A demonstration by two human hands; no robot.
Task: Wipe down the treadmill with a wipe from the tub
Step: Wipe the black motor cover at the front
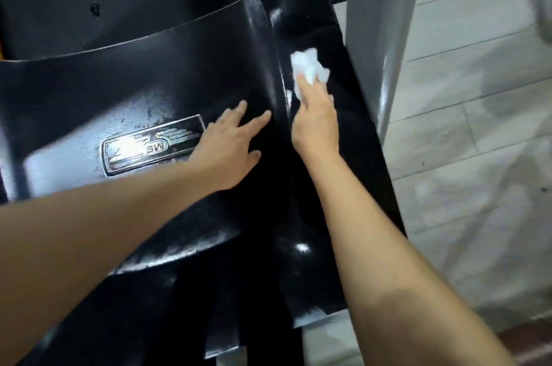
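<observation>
We press the wipe (309, 66) under our right hand (315, 124), fingers flat, scrubbing the treadmill (167, 67) cover's right edge; our left hand (228, 144) lies released, bracing us.

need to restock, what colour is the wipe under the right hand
White. The crumpled wipe shows clearly against the black treadmill cover in the head view.

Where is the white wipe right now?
In the head view, the wipe is under the right hand fingers, on the black cover, near the grey post.
</observation>
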